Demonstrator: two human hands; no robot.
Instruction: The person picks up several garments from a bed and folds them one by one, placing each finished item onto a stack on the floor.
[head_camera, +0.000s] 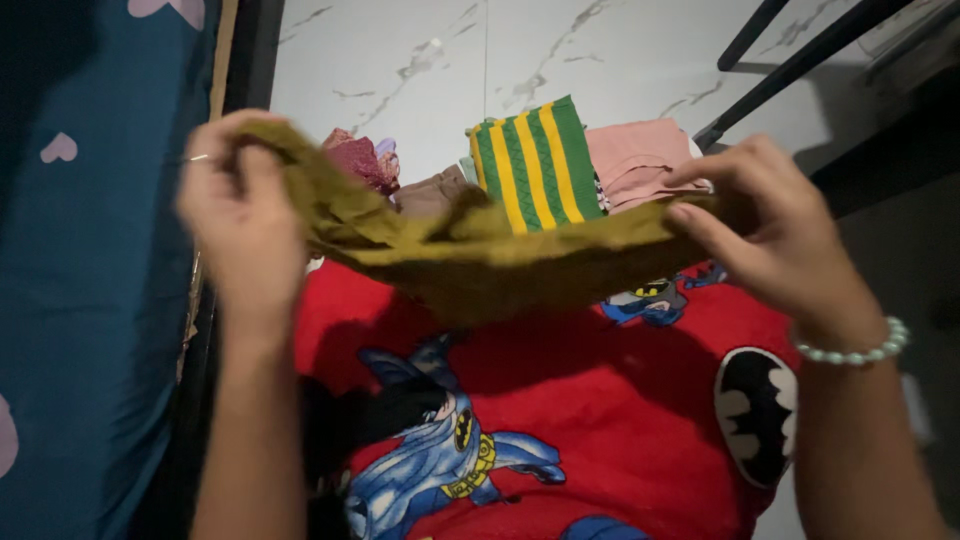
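Olive cloth (480, 255), possibly knitted, stretched between both hands (245, 225), (775, 235)

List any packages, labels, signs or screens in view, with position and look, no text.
None in view: no package, label, sign or screen.
Nearest thing: printed cartoon figures and an oval bat emblem on the red blanket, under the olive cloth held by left hand and right hand.

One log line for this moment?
left hand grips olive cloth | right hand pinches other end | above red blanket
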